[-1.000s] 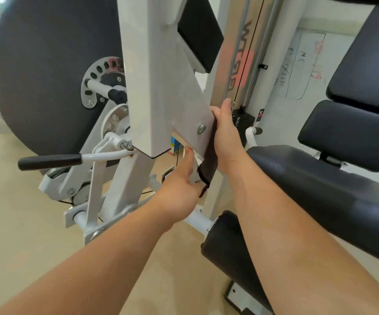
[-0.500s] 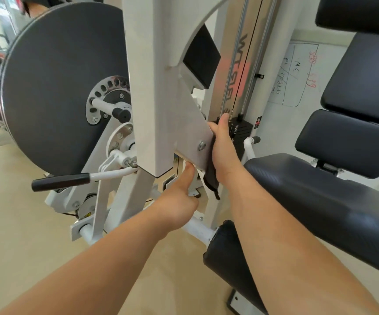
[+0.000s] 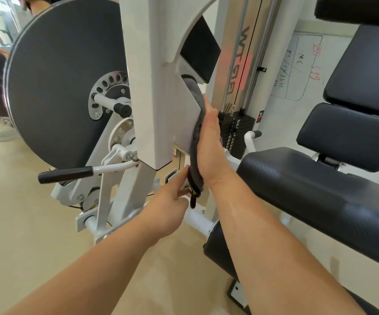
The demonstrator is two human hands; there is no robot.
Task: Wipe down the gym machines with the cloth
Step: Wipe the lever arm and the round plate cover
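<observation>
Two bare hands were in view, near each other but not touching. Our right hand (image 3: 209,146) pressed the long dark grey cloth (image 3: 196,176) against the right edge of the flat white steel plate (image 3: 181,119) on the gym machine's frame, with the thumb lying straight up along the fabric. Its fingers were hidden behind cloth and plate, so we could not tell whether they curled round. The cloth ran up the plate edge and its lower end hung below the wrist. Our left hand (image 3: 168,205) reached in low, fingers loosely straight, index tip at the hanging end; contact was unclear. We noted a large dark grey disc (image 3: 58,83) left of the plate and a black padded seat (image 3: 309,185) on the right.
</observation>
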